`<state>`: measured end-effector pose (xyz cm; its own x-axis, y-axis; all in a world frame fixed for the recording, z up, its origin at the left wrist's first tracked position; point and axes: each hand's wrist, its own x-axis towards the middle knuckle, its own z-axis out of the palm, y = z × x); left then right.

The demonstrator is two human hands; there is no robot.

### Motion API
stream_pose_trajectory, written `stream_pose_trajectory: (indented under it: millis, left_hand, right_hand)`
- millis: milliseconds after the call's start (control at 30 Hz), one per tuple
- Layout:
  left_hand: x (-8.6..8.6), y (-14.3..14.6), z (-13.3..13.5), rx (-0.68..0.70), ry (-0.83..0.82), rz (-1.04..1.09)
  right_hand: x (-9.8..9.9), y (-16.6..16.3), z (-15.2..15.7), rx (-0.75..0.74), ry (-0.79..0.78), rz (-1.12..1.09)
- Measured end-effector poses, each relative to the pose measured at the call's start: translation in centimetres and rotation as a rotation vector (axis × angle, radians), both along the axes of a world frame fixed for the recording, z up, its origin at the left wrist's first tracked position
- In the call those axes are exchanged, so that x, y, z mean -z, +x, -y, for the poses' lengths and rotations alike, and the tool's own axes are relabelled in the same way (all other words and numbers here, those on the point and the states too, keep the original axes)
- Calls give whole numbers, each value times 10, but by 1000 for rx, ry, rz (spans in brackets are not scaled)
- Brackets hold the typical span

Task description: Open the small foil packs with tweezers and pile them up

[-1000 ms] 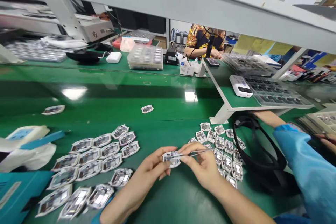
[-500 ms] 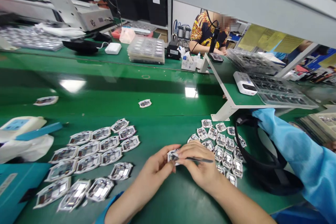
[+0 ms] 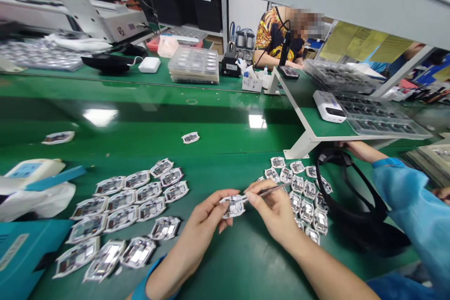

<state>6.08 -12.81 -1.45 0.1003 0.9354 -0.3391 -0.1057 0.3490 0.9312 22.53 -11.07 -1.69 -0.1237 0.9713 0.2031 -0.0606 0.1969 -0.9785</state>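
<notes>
My left hand (image 3: pixel 206 218) is closed on a small watch case (image 3: pixel 235 206), pinching its left edge between thumb and fingers. Circuit parts show inside its pale frame. In my right hand (image 3: pixel 276 213) is a slim pair of metal tweezers (image 3: pixel 270 190), its tips at the right end of that case; whether they touch it is hard to tell. Similar cases (image 3: pixel 148 191) lie in rows to the left of my hands. To the right, a cluster of smaller-looking cases (image 3: pixel 307 209) lies partly behind my right hand.
A black head strap (image 3: pixel 351 215) rests at the right, beside a co-worker's blue sleeve (image 3: pixel 404 197). A white-legged shelf (image 3: pixel 302 143) carries clear trays (image 3: pixel 383 117) and a white power bank (image 3: pixel 328 107). A teal box (image 3: pixel 31 253) stands at the left. Another person (image 3: pixel 277 37) sits across.
My right hand has drawn back slightly from the watch case, and the tweezers now point at its right end. The co-worker's hand has come into view under the shelf.
</notes>
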Motion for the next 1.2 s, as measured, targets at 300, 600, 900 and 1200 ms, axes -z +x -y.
stream_pose_trajectory:
  millis: [300, 600, 900, 1200]
  left_hand:
    - [-10, 3, 3, -44, -91, 106]
    - [-7, 2, 1, 61, 21, -77]
    - [-5, 2, 0, 96, 91, -204]
    - [-12, 3, 3, 32, 63, -144]
  right_hand:
    - [-2, -1, -7, -23, -146, -83]
    - [-1, -2, -7, 74, -161, -101]
    - [0, -3, -8, 66, -165, -132]
    - [1, -2, -7, 69, -158, -143]
